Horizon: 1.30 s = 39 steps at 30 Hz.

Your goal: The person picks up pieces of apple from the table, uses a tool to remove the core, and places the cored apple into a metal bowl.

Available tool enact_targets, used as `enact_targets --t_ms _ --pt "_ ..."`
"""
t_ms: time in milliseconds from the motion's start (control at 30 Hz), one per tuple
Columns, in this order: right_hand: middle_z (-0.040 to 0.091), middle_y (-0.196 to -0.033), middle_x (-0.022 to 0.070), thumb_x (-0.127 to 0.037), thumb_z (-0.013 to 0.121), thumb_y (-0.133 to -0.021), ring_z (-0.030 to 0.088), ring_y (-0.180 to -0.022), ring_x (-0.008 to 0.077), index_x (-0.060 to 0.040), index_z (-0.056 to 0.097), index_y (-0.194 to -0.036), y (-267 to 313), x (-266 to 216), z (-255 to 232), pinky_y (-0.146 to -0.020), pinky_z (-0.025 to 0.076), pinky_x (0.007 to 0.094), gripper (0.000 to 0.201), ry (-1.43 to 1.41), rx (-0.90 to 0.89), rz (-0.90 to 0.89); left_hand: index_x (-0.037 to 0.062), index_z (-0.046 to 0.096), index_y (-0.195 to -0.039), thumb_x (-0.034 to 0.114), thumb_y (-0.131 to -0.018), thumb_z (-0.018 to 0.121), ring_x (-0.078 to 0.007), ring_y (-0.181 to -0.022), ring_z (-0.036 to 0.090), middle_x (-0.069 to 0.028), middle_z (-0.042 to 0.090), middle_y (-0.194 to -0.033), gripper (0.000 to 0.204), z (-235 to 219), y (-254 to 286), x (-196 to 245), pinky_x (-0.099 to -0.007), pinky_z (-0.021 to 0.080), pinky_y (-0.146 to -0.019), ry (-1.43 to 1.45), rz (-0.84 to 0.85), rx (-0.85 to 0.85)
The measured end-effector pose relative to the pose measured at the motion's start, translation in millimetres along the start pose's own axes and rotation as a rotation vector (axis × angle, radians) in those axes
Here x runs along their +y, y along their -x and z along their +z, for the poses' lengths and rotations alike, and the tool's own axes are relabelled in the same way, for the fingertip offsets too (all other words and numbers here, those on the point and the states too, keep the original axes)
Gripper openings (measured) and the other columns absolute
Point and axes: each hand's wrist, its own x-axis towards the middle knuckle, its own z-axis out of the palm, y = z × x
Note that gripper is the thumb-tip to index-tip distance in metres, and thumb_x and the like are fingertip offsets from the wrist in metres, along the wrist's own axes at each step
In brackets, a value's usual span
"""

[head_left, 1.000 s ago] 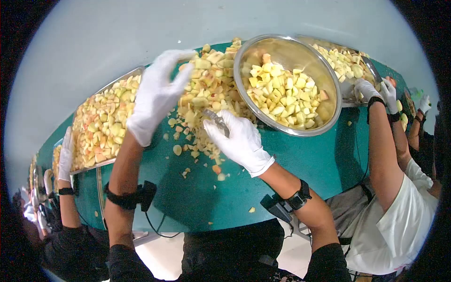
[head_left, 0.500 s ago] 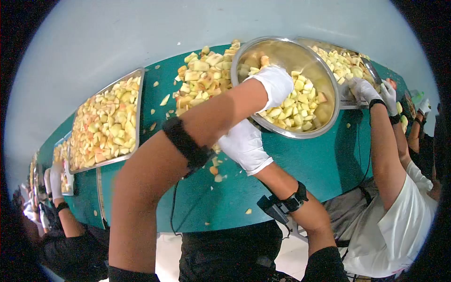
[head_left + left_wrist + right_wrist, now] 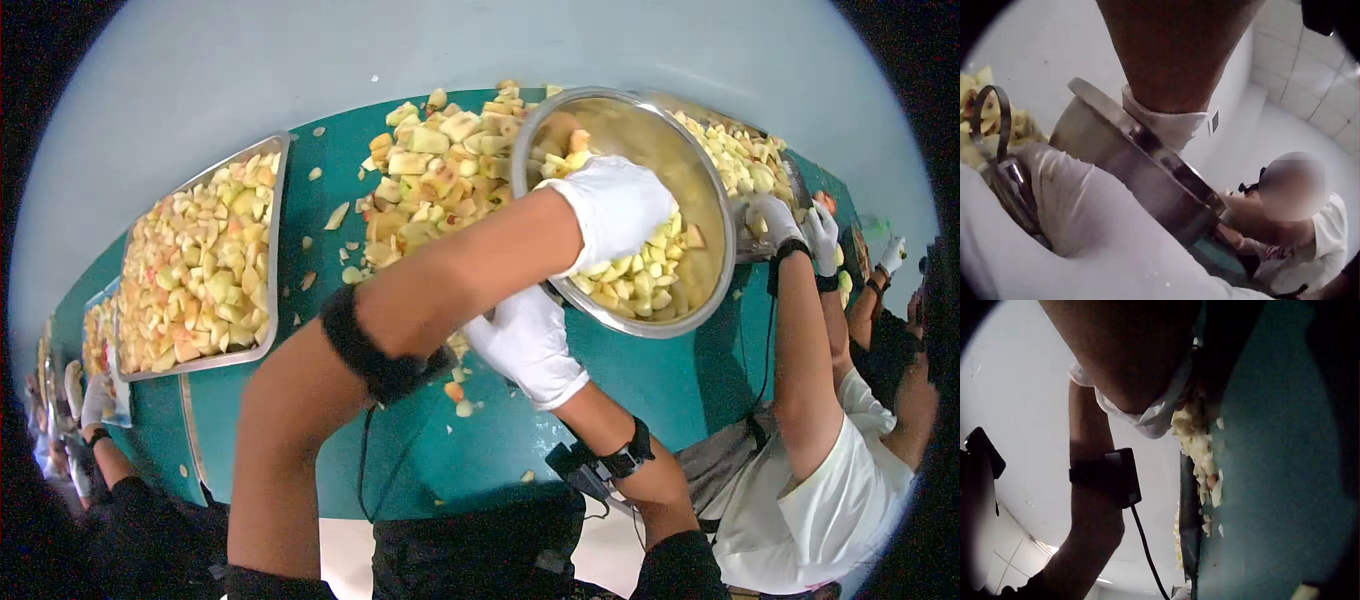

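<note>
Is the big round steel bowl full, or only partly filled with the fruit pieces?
Partly filled. In the round steel bowl the pale yellow fruit pieces lie low on one side; much bare inner wall shows above them.

You stand at a long teal table (image 3: 470, 440) that runs left to right, its far edge against a plain pale wall (image 3: 200, 80). To the right, white wall tiles (image 3: 1310, 69) show, and below the table's near edge a light floor (image 3: 345, 550).

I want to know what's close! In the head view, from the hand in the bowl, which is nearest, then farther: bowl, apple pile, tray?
From the left hand:
1. Bowl, hand reaches inside it.
2. Apple pile, just left of the bowl.
3. Tray, far left on the table.
</note>
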Motion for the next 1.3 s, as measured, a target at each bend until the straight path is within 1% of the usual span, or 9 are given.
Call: enact_targets --t_ms 67,167,267,467,600,700,867,1100,1300 --pt "0.065 -0.127 0.0233 -0.029 0.072 -0.089 0.063 -0.118 0.0383 -0.0056 0.062 -0.131 -1.3 -8.2 -11.0 -0.098 0.051 0.0478 0.049 0.043 -0.157 0.078 0.0062 0.073 -0.106 0.018 -0.091 0.066 -0.0399 -0.092 0.070 -0.0202 0.072 -0.094 0.020 -15.4 26.0 1.7 -0.0515 0.054 -0.081 0.156 0.044 0.178" --pt "0.070 -0.095 0.0186 -0.027 0.070 -0.088 0.069 -0.095 0.0375 -0.0035 0.069 -0.115 2.9 14.7 14.0 -0.083 0.053 0.0470 0.036 0.154 0.101 -0.198 0.0074 0.072 -0.110 0.023 -0.092 0.067 -0.0363 -0.099 0.069 -0.0167 0.072 -0.105 0.024 -29.9 75.5 3.3 -0.0476 0.054 -0.086 0.258 0.069 0.432" --pt "0.071 -0.100 0.0163 -0.023 0.069 -0.087 0.070 -0.095 0.0352 -0.0072 0.069 -0.110 -2.3 3.0 4.5 -0.083 0.054 0.0453 0.028 -0.004 0.070 -0.158 0.0080 0.072 -0.116 0.019 -0.091 0.070 -0.0332 -0.099 0.069 -0.0133 0.072 -0.109 0.028 -40.5 139.2 4.9 -0.0418 0.054 -0.089 0.604 -0.066 0.550" --pt "0.070 -0.090 0.0167 -0.026 0.071 -0.093 0.071 -0.080 0.0344 -0.0083 0.063 -0.112 -3.9 -16.6 -0.6 -0.070 0.055 0.0416 0.027 -0.058 0.085 0.041 0.0107 0.068 -0.131 0.008 -0.089 0.073 -0.0243 -0.086 0.060 -0.0078 0.061 -0.097 0.042 -6.0 237.4 7.8 -0.0331 0.048 -0.082 0.689 -0.559 0.494" --pt "0.067 -0.076 0.0127 -0.024 0.072 -0.093 0.066 -0.065 0.0288 -0.0090 0.064 -0.109 -5.3 -12.9 1.3 -0.062 0.052 0.0375 0.023 -0.023 0.149 -0.008 0.0082 0.068 -0.131 0.007 -0.093 0.071 -0.0150 -0.084 0.058 -0.0035 0.059 -0.096 0.038 25.2 268.7 1.8 -0.0279 0.048 -0.078 0.740 -0.612 0.424" --pt "0.069 -0.078 0.0135 -0.028 0.072 -0.093 0.069 -0.067 0.0308 -0.0104 0.065 -0.114 -3.6 -13.0 3.3 -0.063 0.054 0.0394 0.028 -0.074 0.105 -0.051 0.0068 0.067 -0.131 0.008 -0.096 0.069 -0.0089 -0.083 0.056 -0.0002 0.059 -0.098 0.034 30.7 272.0 7.2 -0.0248 0.048 -0.075 1.184 -0.711 0.374" --pt "0.072 -0.090 0.0099 -0.024 0.080 -0.088 0.071 -0.076 0.0209 -0.0059 0.064 -0.120 7.7 -18.1 -0.8 -0.071 0.056 0.0318 0.041 -0.314 -0.071 -0.192 0.0022 0.067 -0.128 0.008 -0.099 0.065 -0.0069 -0.106 0.061 -0.0010 0.068 -0.120 0.030 36.7 273.2 8.2 -0.0243 0.050 -0.095 1.385 -0.608 0.440" --pt "0.072 -0.106 0.0070 -0.022 0.088 -0.083 0.068 -0.095 0.0133 -0.0045 0.059 -0.125 11.9 -17.0 -1.1 -0.084 0.056 0.0303 0.054 -0.475 -0.145 -0.234 0.0017 0.068 -0.126 0.009 -0.097 0.062 -0.0078 -0.107 0.062 -0.0004 0.069 -0.118 0.030 27.6 274.8 15.0 -0.0248 0.049 -0.096 1.486 -0.652 0.401" --pt "0.072 -0.097 0.0103 -0.038 0.093 -0.073 0.073 -0.083 0.0219 -0.0060 0.058 -0.115 8.1 -10.4 2.1 -0.075 0.058 0.0341 0.063 -0.296 -0.102 -0.383 0.0012 0.067 -0.129 0.010 -0.096 0.068 -0.0081 -0.104 0.064 -0.0031 0.070 -0.119 0.034 37.4 278.8 13.3 -0.0238 0.051 -0.092 1.652 -0.648 0.336"
